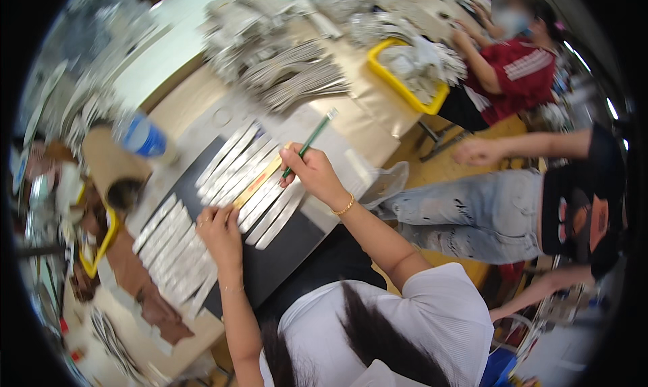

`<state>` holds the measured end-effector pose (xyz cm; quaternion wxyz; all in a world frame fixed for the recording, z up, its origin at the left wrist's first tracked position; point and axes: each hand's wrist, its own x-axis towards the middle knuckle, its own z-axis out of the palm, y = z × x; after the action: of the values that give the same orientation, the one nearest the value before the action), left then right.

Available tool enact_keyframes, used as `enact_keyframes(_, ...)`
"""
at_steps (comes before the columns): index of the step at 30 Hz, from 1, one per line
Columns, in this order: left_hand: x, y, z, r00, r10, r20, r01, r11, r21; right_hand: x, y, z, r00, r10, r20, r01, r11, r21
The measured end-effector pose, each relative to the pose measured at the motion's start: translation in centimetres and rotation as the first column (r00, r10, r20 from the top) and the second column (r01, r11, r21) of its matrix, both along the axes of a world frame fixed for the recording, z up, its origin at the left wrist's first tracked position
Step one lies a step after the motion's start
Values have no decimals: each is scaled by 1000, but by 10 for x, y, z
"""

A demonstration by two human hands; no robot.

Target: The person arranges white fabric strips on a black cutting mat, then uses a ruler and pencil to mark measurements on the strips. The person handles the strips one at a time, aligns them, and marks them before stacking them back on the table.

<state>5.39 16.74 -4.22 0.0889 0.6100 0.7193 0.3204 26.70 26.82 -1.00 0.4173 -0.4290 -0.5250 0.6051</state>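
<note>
My right hand [310, 177], wearing a gold bracelet, grips a slim green pen [317, 132] with a pale end. Its fingers also touch the far end of a yellow ruler-like strip [258, 182]. At the strip's near end, the bent fingers of my left hand [220, 234] hold it down. Beneath it, pale whitish strips [229, 159] lie side by side on a dark board [287, 242]. Another row of such strips [174, 242] spreads left of my left hand. The pen's tip is hard to make out.
Bundled pale strips [290, 76] are heaped at the back. A blue-labelled bottle [143, 136] and brown tube [111, 161] stand left, near brown material [145, 289]. A yellow basket [372, 61] is at right. One person [513, 76] sits beyond; another in jeans [472, 211] stands at right.
</note>
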Motion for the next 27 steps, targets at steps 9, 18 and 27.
enact_keyframes(9,6,4,1,999,-8,36,9,1000,-29,116,118,35,692,-527,-494,523,837,-160)
enact_keyframes(18,1,2,0,1000,-17,24,16,997,69,63,130,62,737,-323,-594,349,934,-75)
enact_keyframes(27,3,-2,4,998,7,56,-13,995,98,-24,70,91,559,531,637,-824,441,356)
